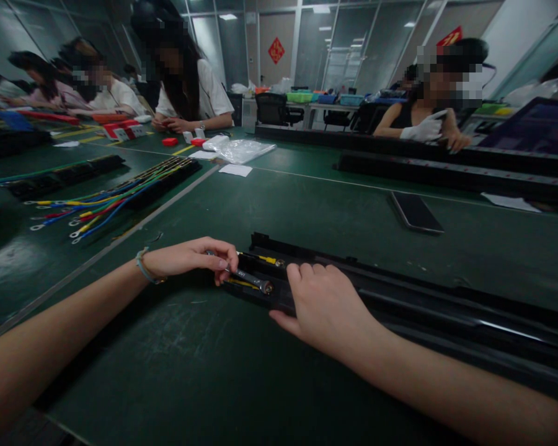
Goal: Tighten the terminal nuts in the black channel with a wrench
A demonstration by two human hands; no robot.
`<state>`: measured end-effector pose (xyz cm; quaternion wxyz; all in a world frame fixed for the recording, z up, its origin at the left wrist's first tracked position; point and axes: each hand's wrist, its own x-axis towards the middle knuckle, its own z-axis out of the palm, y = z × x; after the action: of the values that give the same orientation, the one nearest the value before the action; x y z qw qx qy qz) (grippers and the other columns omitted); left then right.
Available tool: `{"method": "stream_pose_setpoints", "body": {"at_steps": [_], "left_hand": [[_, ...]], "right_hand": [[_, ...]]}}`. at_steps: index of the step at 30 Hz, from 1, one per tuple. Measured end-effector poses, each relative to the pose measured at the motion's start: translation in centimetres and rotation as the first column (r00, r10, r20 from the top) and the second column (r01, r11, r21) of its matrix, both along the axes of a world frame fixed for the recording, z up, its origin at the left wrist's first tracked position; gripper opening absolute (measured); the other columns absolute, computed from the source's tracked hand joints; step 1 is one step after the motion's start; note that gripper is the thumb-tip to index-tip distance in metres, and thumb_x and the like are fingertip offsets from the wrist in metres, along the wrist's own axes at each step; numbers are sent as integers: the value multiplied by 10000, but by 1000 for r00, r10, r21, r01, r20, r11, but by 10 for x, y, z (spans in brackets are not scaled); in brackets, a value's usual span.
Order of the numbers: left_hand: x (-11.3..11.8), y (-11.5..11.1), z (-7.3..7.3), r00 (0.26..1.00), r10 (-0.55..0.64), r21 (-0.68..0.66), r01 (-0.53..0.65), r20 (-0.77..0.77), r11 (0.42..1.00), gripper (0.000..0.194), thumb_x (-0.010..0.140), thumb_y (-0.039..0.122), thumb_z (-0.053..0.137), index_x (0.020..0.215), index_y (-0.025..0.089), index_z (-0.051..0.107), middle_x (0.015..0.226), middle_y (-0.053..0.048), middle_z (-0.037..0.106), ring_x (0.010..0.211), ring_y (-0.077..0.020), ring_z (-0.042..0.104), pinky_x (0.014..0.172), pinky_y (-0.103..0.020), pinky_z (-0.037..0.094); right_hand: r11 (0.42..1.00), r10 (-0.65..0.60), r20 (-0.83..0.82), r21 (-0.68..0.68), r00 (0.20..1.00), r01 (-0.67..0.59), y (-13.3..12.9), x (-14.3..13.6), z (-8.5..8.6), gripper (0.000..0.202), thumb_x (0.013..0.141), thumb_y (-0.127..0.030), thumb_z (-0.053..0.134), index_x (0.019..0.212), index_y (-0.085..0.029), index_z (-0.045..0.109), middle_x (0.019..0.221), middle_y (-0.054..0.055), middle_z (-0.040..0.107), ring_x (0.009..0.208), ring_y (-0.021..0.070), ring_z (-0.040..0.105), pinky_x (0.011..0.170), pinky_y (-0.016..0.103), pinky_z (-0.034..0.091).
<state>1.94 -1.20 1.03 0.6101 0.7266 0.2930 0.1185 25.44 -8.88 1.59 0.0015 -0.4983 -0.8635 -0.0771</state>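
Observation:
My left hand (214,257) is closed around the handle of a metal ratchet wrench (248,279). The wrench's ring end sits over a bolt at the near left end of a long black housing (428,279). A second bolt holds a yellow wire lug (270,260) just behind it, and a yellow wire shows below the wrench. My right hand (328,300) lies over the housing, fingers curled over its top and thumb along its near side, gripping it to the right of the wrench.
Bundled coloured cables with ring lugs (106,204) lie at the left. A phone (416,212) rests behind the housing. More black housings (446,167) and a clear plastic bag (242,152) are farther back. Several people sit around the green table (167,371).

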Motion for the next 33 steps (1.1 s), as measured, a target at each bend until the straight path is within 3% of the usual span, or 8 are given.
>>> {"method": "stream_pose_setpoints", "body": {"at_steps": [14,20,33], "left_hand": [[-1,1,0,999,-28,-2,28,-20,1000,129,817,255,510,824,130,539,709,-5,520,650,-132,499,598,-225,404],[-5,2,-1,997,-74,10,74,-22,997,182,809,306,512,753,134,495,610,19,473,560,-116,433,546,-218,357],[-4,1,-5,985,18,-124,4,174,992,236,753,328,565,850,132,475,670,-4,477,615,-139,459,585,-241,376]], "right_hand": [[1000,3,-12,10,1000,-3,0,1,-1,464,701,-545,417,886,-130,510,755,101,562,686,227,518,621,355,373],[1000,1,-12,2,1000,-1,1,0,-1,472,699,-546,419,894,-127,512,757,103,562,691,233,519,620,359,374],[1000,1,-9,8,1000,-1,1,0,-2,482,699,-556,412,899,-130,515,760,104,564,690,225,517,622,349,369]]}}
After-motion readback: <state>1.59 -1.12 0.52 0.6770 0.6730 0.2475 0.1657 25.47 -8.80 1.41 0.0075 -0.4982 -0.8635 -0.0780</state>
